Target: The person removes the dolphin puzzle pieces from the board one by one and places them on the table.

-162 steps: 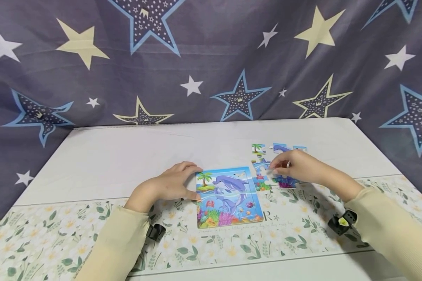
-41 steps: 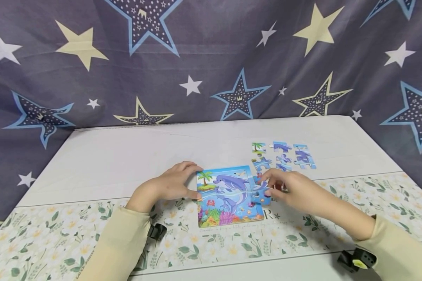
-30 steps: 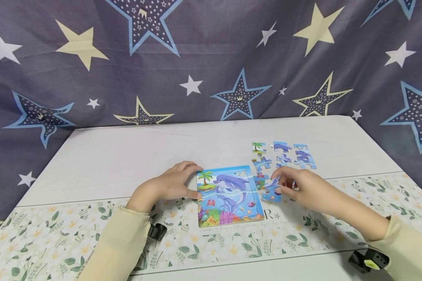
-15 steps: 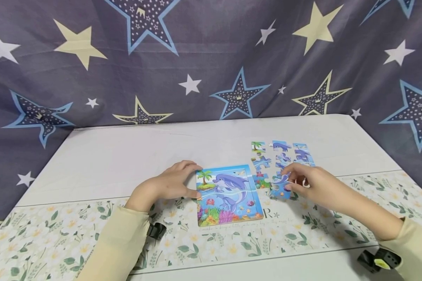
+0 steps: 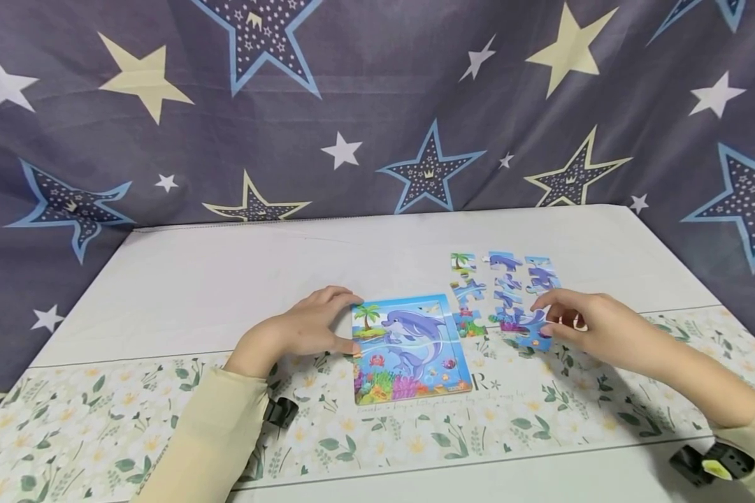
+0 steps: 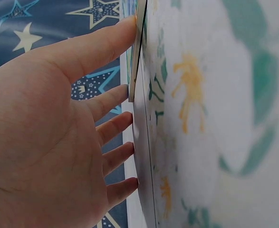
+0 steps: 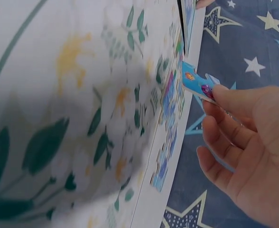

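My left hand [image 5: 308, 325] rests at the left side of a square dolphin puzzle board [image 5: 403, 353], its thumb on the left edge and its index fingertip at the far corner. In the left wrist view, the fingers [image 6: 118, 156] are spread and nearly straight. My right hand [image 5: 594, 325] pinches a blue puzzle piece [image 7: 196, 80] between thumb and index finger; it shows a purple fish and part of a starfish. The right wrist view has this piece raised above the tabletop. In the head view it overlaps the right end of the nearest row of loose pieces.
Several loose puzzle pieces lie in rows right of the board, among them a palm-tree piece [image 5: 462, 262], a dolphin-head piece [image 5: 503, 262] and a coral piece [image 5: 470, 325]. A floral cloth strip [image 5: 327, 433] crosses the white table [image 5: 258, 269]. A star-patterned curtain [image 5: 377, 91] hangs behind.
Over the last second or so, my right hand has carried the pinched puzzle piece rightward from the board's right edge to the loose pieces. My left hand has stayed at the board.
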`<state>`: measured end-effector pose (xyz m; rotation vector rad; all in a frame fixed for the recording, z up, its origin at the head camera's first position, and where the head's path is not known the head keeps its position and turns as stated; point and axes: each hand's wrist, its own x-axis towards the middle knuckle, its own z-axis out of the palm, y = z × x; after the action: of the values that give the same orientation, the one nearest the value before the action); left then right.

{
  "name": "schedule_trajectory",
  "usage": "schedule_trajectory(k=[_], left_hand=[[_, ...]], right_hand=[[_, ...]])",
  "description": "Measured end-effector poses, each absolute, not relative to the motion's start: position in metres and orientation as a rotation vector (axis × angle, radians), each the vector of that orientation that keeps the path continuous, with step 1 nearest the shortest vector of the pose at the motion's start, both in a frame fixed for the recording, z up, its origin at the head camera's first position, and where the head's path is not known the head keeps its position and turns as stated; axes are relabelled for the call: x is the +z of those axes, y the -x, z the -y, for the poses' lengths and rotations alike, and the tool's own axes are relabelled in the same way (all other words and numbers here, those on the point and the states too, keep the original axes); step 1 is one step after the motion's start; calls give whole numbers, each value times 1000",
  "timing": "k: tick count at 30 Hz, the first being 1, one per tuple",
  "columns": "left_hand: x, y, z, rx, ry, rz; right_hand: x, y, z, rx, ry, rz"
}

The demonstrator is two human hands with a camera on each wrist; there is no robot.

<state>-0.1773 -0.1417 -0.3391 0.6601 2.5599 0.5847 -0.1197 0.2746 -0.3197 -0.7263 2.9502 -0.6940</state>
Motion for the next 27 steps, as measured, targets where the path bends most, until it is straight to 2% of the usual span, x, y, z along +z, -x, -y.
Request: schedule_trajectory(k=[17,27], left_hand=[[-341,177,142,582,-654,-2565],[-340,177,142,577,-654,-2574]], right_hand=[[-329,134,-310,-685,722,-2956],[-332,147,-321,-752,625,-2916]])
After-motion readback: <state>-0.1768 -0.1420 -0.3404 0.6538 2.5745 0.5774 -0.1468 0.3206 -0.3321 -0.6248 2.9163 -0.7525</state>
